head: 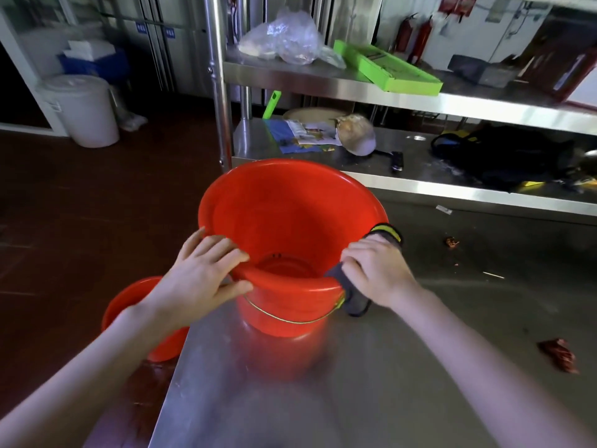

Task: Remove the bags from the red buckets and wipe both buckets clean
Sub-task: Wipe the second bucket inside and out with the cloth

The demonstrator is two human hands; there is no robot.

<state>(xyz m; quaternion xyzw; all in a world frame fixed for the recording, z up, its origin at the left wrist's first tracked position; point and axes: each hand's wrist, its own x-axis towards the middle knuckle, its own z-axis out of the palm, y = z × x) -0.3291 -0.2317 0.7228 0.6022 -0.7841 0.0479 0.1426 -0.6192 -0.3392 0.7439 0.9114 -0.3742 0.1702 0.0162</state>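
Red bucket (274,215) stands upright near the left edge of the steel table (420,350), mouth towards the camera, bare red plastic visible down to its base. Its wire handle (290,320) hangs down against the near side. Left hand (200,270): grip closed on the near-left rim, fingers laid over the top, thumb under the lip outside. Right hand (378,270): grip closed round a grey cloth (355,303) with a yellow-and-black edge, pressing it onto the near-right rim; the cloth drapes over the rim and down the outer wall. Second red bucket (129,295) sits on the dark floor, just beside the table's left edge, partly hidden by the left forearm. Red scraps (559,354) lie on the table well to the right. Shelf behind carries a clear plastic bag (284,37) and a green tray (387,69). Writing: two small blue signs (141,27) on the far doors, white characters too blurred to read.
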